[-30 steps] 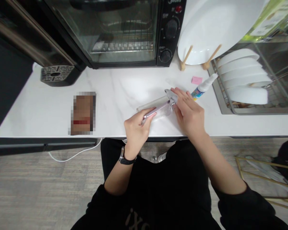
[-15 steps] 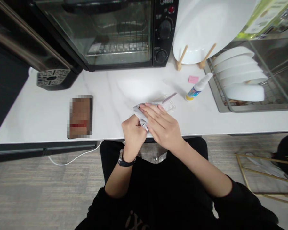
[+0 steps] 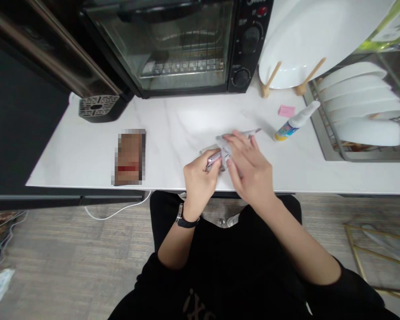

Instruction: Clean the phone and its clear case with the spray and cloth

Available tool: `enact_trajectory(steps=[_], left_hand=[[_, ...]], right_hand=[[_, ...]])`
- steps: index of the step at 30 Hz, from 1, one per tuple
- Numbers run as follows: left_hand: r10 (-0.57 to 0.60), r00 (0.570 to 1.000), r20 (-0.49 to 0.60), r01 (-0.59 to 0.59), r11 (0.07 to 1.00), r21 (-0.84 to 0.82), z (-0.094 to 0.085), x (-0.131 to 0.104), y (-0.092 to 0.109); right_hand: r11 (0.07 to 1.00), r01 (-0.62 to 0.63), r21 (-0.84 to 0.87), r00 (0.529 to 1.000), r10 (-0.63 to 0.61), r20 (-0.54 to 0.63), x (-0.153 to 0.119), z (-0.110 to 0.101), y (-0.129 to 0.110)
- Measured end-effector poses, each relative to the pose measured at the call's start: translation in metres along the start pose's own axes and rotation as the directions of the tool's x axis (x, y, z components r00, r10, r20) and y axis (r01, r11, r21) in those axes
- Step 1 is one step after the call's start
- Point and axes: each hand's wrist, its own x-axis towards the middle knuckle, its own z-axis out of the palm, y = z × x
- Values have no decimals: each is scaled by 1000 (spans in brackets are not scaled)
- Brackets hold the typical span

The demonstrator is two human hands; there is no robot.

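The left hand (image 3: 200, 175) is closed around the near end of a slim pinkish phone (image 3: 214, 158), gripping it by the edge just above the white counter (image 3: 173, 133) near its front lip. The right hand (image 3: 248, 164) lies over the phone with its fingers (image 3: 235, 138) spread and pressed flat on a small grey cloth (image 3: 224, 149), so it pins the cloth rather than clenching it. Half a second ago that hand and cloth sat right down by the left hand; 1 second ago they were out at the far tip. Now they are around the middle, so the cloth is travelling back and forth along the phone's face, and my guess is the wiping is in full swing, not finished. A clear case seems to lie under the phone, though the hands hide most of it. A small spray bottle (image 3: 295, 123) lies on its side well to the right, a pink sticky note (image 3: 286, 110) just behind it, near the dish rack (image 3: 360, 129).
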Motion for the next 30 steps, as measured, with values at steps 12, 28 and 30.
enact_trajectory(steps=[12,28,30], left_hand=[[-30,1000,4,30,999,-19,0,1,3],[41,999,-25,-40,997,65,-2,0,-1],[69,997,-33,-67,995,70,-3,1,-1]], right_hand=[[1000,-2,10,1000,2,-1,-1,-3,9],[993,67,99,997,-70,25,-3,5,-12],[991,76,106,997,-78,17,-3,6,-16]])
